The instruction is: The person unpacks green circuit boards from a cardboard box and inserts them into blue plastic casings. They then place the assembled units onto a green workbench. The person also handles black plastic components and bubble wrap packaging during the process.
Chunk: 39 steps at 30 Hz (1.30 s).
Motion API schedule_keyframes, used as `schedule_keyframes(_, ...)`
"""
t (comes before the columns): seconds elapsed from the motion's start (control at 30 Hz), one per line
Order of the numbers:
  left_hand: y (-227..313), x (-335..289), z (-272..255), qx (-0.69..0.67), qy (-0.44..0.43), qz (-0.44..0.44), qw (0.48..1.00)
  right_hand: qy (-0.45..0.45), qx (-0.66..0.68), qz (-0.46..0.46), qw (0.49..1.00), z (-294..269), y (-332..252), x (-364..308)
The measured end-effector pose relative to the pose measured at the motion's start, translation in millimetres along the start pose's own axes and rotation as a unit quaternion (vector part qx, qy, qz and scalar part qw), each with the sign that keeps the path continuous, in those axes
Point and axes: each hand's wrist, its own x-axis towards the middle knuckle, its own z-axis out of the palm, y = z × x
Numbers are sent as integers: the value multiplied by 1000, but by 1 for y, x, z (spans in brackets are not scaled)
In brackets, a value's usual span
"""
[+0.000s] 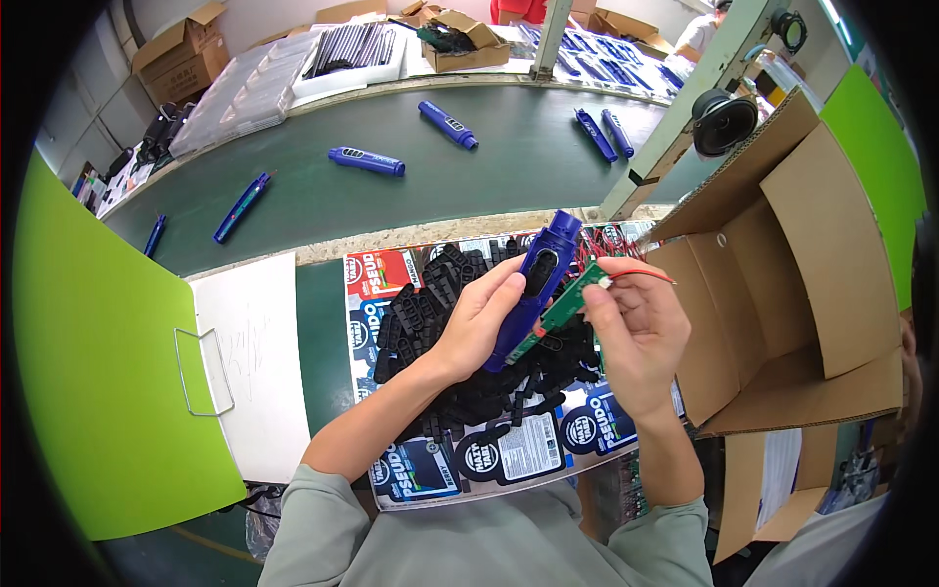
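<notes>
1. Blue plastic pen-shaped casing sat above the pile of black plastic parts, left hand fingers clamped around it.
2. Right hand fingertips pinched the green circuit board against the casing.

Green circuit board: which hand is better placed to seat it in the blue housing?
Right, probably. The right hand already pinches the green circuit board against the blue housing, red wire trailing above. The left hand grips the housing, steadying it.
</notes>
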Motion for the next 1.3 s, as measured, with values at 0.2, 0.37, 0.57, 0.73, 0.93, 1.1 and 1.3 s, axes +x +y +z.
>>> schedule_keyframes(0.2, 0, 1, -3, -8, -2, 12, 1000, -29, -27, -42, 998, 18, 17, 3)
schedule_keyframes(0.37, -1, 1, -4, 3, -6, 21, 1000, -43, -15, -27, 999, 21, 22, 5)
schedule_keyframes(0.57, -1, 1, -5, 19, 3, 29, 999, -60, -24, 16, 998, 17, 16, 10)
schedule_keyframes(0.73, 0, -1, -3, 21, -2, 32, 999, -68, -42, 25, 996, 17, 19, 14)
schedule_keyframes(0.93, -2, -3, 0, 30, -4, 50, 998, -2, -260, -136, 956, 24, 19, 14)
schedule_keyframes(1.1, -2, -5, 4, 41, -5, 57, 998, 44, -198, -95, 975, 30, 36, 11)
schedule_keyframes(1.3, -6, -4, 4, 73, -5, 57, 996, 29, -74, 34, 996, 32, 33, 17)
